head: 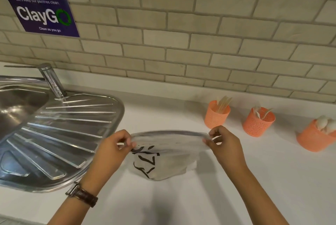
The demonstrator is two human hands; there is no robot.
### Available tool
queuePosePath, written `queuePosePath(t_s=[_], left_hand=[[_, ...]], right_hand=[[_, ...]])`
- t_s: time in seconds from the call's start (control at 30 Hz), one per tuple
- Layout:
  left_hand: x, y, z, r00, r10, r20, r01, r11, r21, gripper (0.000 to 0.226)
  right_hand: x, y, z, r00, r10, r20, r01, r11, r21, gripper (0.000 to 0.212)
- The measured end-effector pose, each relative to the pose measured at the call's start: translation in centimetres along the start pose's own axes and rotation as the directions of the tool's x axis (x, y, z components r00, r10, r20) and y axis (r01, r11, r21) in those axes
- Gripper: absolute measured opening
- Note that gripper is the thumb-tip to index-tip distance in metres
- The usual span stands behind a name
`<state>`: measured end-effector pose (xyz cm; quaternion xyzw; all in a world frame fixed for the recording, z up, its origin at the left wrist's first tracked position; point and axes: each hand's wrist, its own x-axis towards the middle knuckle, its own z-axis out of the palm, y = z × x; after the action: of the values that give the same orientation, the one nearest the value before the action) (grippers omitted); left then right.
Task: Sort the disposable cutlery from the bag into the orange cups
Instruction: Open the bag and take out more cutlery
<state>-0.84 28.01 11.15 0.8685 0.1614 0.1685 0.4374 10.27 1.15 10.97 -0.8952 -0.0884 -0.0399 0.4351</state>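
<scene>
Two bag (169,159) corners, pinched by left hand (112,149), right hand (224,142), mouth seemingly closed

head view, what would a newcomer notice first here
The left hand and right hand pinch the top edge of a white plastic bag, pulling it taut mid-counter. Right of it stand three orange mesh cups holding knives, forks and spoons. A steel sink fills the left.
</scene>
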Motion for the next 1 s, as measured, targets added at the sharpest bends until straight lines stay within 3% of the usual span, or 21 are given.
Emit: queuePosePath(t_s=[0.07, 0.1, 0.13, 0.2, 0.27, 0.3, 0.33, 0.37, 0.4, 0.47, 0.5, 0.53, 0.57, 0.6, 0.63, 0.67, 0.73, 0.77, 0.83, 0.9, 1.0], left_hand=[[0.2, -0.2, -0.4, 0.989, 0.149, 0.026, -0.151, 0.969, 0.194, 0.041], [0.3, -0.2, -0.4, 0.977, 0.209, 0.051, -0.215, 0.928, 0.303, 0.036], [0.4, 0.0, -0.3, 0.97, 0.224, 0.096, -0.243, 0.884, 0.399, 0.033], [0.5, 0.0, 0.1, 0.969, 0.142, 0.201, -0.229, 0.821, 0.524, 0.048], [0.0, 0.1, 0.7, 0.961, 0.063, 0.27, -0.216, 0.78, 0.587, 0.063], [-0.3, 0.2, 1.1, 0.957, 0.045, 0.286, -0.215, 0.772, 0.598, 0.066], [-0.5, 0.3, 1.3, 0.955, 0.029, 0.296, -0.208, 0.777, 0.595, 0.068], [-0.6, 0.3, 1.5, 0.953, -0.002, 0.304, -0.181, 0.8, 0.572, 0.069], [-0.6, 0.3, 1.7, 0.946, -0.044, 0.32, -0.128, 0.858, 0.498, 0.067], [-0.3, 0.1, 1.5, 0.921, -0.134, 0.365, 0.085, 0.986, 0.146, 0.057], [0.0, 0.1, 1.3, 0.892, -0.198, 0.405, 0.257, 0.962, -0.096, 0.052], [0.3, 0.1, 1.0, 0.841, -0.263, 0.473, 0.45, 0.826, -0.34, 0.053], [0.8, -0.3, 0.7, 0.762, -0.321, 0.563, 0.627, 0.582, -0.518, 0.057], [1.1, -0.7, 0.6, 0.693, -0.339, 0.636, 0.72, 0.303, -0.624, 0.06], [1.4, -1.1, 0.5, 0.655, -0.337, 0.677, 0.738, 0.094, -0.668, 0.061], [1.8, -1.4, 0.4, 0.654, -0.327, 0.683, 0.714, -0.034, -0.7, 0.06], [2.2, -1.0, 0.6, 0.701, -0.313, 0.64, 0.647, -0.098, -0.756, 0.052], [2.2, -0.5, 0.7, 0.726, -0.314, 0.612, 0.624, -0.074, -0.778, 0.046], [2.1, 0.0, 1.1, 0.79, -0.324, 0.52, 0.575, 0.099, -0.812, 0.035], [1.7, -0.7, 1.5, 0.859, -0.308, 0.41, 0.506, 0.376, -0.777, 0.035], [0.0, -1.9, 2.0, 0.948, -0.216, 0.234, 0.301, 0.848, -0.436, 0.029]], right_hand=[[-0.1, 0.5, 0.3, 0.991, -0.135, -0.008, 0.13, 0.97, -0.206, 0.004], [-0.1, 0.6, 0.5, 0.983, -0.184, 0.005, 0.177, 0.942, -0.284, 0.008], [0.0, 0.7, 0.7, 0.977, -0.214, 0.018, 0.207, 0.92, -0.334, 0.012], [0.1, 0.2, 1.0, 0.981, -0.191, 0.031, 0.19, 0.921, -0.34, 0.018], [0.0, -0.2, 1.2, 0.994, -0.076, 0.077, 0.09, 0.977, -0.194, 0.022], [0.1, -0.5, 1.1, 0.992, 0.033, 0.118, -0.033, 0.999, 0.002, 0.022], [0.3, -0.7, 1.1, 0.967, 0.16, 0.2, -0.211, 0.94, 0.268, 0.02], [0.5, -0.7, 1.2, 0.9, 0.268, 0.343, -0.416, 0.758, 0.502, 0.018], [0.8, -0.6, 1.2, 0.808, 0.315, 0.498, -0.587, 0.502, 0.635, 0.017], [0.8, -0.1, 1.4, 0.635, 0.301, 0.711, -0.762, 0.097, 0.64, 0.018], [0.8, 0.3, 1.5, 0.583, 0.28, 0.763, -0.795, -0.001, 0.607, 0.019], [0.8, 0.4, 1.7, 0.556, 0.261, 0.789, -0.809, -0.044, 0.586, 0.024], [0.9, 0.7, 2.0, 0.542, 0.259, 0.799, -0.818, -0.054, 0.573, 0.031], [1.1, 0.9, 2.1, 0.538, 0.251, 0.805, -0.824, -0.048, 0.565, 0.035], [1.4, 0.9, 2.1, 0.536, 0.241, 0.809, -0.831, -0.018, 0.556, 0.034], [1.6, 0.7, 2.1, 0.534, 0.226, 0.815, -0.837, 0.01, 0.546, 0.031], [2.3, 0.3, 1.9, 0.584, 0.181, 0.791, -0.812, 0.14, 0.567, 0.031], [2.7, 0.3, 1.7, 0.637, 0.157, 0.754, -0.765, 0.248, 0.595, 0.031], [3.1, 0.8, 1.6, 0.764, 0.125, 0.633, -0.613, 0.448, 0.651, 0.025], [2.7, 1.5, 1.5, 0.852, 0.148, 0.502, -0.479, 0.607, 0.634, 0.013], [1.4, 2.9, 2.3, 0.91, 0.231, 0.346, -0.379, 0.801, 0.463, 0.004]])
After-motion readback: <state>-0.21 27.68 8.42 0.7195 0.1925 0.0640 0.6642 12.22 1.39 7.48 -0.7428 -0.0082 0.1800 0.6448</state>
